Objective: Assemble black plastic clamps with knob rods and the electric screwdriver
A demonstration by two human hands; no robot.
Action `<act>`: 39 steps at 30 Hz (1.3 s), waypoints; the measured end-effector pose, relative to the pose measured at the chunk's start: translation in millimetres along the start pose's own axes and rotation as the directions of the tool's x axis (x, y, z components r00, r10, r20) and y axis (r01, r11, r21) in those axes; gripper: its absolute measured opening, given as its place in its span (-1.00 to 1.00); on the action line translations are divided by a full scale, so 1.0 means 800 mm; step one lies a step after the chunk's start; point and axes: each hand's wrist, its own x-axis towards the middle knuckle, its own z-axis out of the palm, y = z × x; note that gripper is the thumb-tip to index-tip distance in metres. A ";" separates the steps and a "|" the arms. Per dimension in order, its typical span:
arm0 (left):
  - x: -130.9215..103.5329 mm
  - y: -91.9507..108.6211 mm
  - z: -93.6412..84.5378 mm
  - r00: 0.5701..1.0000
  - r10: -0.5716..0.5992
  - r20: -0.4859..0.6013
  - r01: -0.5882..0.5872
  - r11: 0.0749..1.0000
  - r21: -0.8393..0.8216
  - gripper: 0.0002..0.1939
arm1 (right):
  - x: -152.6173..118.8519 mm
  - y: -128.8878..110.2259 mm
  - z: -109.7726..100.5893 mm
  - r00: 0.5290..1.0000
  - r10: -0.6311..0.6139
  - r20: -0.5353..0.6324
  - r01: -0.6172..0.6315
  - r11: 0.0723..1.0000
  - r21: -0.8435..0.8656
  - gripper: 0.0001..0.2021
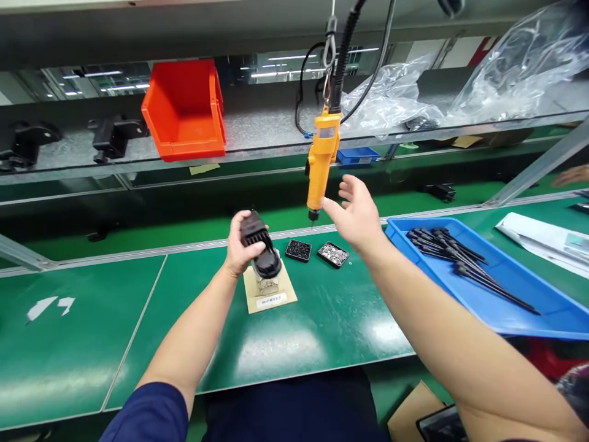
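A black plastic part (261, 242) with a ribbed section is gripped by my left hand (240, 247). It is tilted over a small block fixture (268, 284) on a labelled tan base plate (284, 283), partly hiding the fixture. An orange electric screwdriver (324, 150) hangs bit-down from a hook and cable. My right hand (353, 212) is just right of its lower end, fingers apart and nothing in them; whether the thumb touches the tool I cannot tell. Behind the fixture are a small tray of black screws (298, 250) and one of silvery small parts (333, 254).
A blue tray (478, 319) at right holds several black cable-like parts (453, 252). An orange bin (184, 147), black brackets (115, 138) and plastic bags (391, 92) lie on the shelf above the green bench (184, 313). Another person's hand (572, 176) shows at far right.
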 end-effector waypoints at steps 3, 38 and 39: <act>0.000 0.035 0.011 0.993 0.000 -0.118 -0.034 0.959 -0.281 -0.25 | -0.068 0.003 0.000 0.984 0.061 0.165 -0.082 0.989 0.126 -0.41; -0.263 0.045 -0.047 0.553 -0.708 -0.438 0.637 0.699 -0.325 -0.29 | -0.280 0.105 0.066 0.800 -0.106 0.590 0.015 0.987 0.157 -0.62; -0.265 0.045 -0.047 0.554 -0.707 -0.441 0.636 0.700 -0.323 -0.28 | -0.278 0.108 0.066 0.778 -0.156 0.609 0.099 0.987 0.127 -0.63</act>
